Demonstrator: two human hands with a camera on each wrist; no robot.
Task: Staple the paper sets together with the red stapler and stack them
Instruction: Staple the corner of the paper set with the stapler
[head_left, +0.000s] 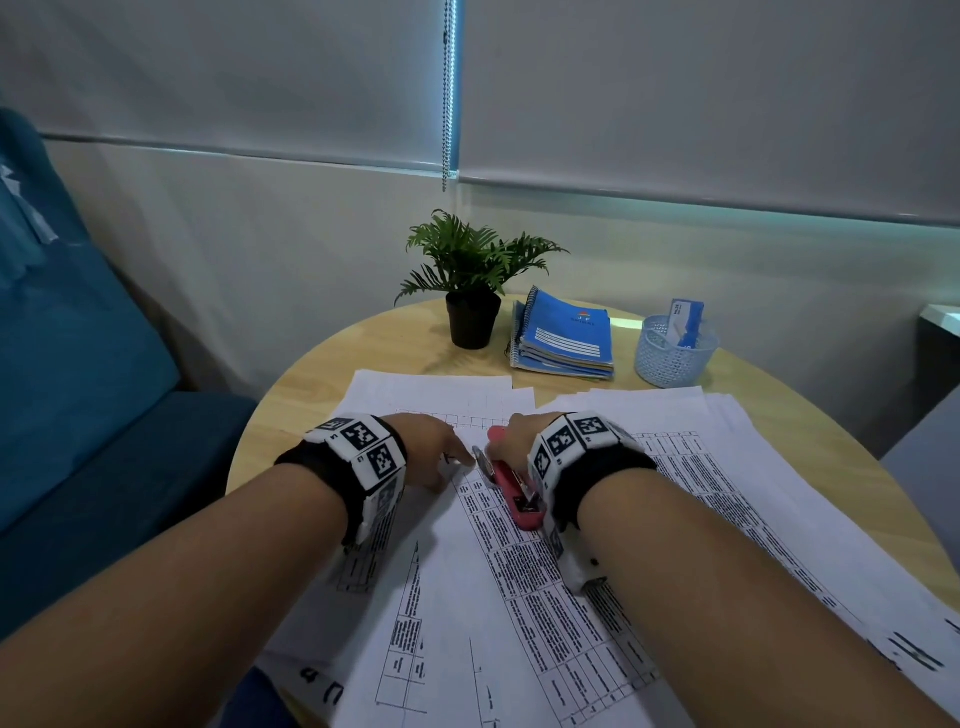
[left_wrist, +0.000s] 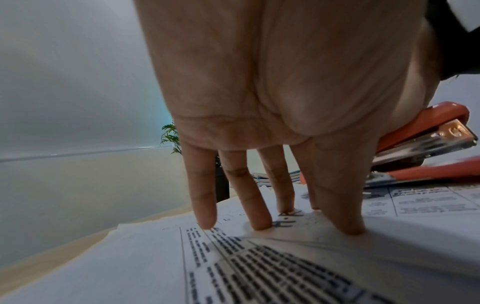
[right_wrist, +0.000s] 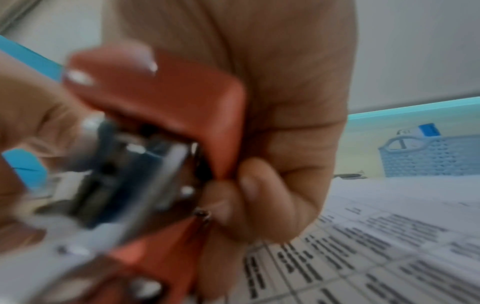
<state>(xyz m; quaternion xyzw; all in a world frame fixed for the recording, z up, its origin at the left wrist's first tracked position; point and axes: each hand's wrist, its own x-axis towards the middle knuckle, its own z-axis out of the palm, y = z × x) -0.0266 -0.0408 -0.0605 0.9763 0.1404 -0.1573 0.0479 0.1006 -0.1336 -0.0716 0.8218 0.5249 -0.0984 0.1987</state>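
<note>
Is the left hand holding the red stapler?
No, the left hand presses straight fingers on the paper; the right hand grips the red stapler.

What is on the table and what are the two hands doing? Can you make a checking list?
Surface: round light wooden table, mostly covered with sheets.
Job's things: white printed paper sheets spread in overlapping piles; red metal stapler at the top corner of one set.
Clutter: small green plant in a black pot, stack of blue spiral notebooks, pale blue plastic basket holding a blue and white box.
Grippers: left hand presses straight fingers on the paper; right hand grips the stapler.
Cables: nothing seen; only a bead chain hanging from the blind.
Surroundings: grey roller blinds, teal chair.
</note>
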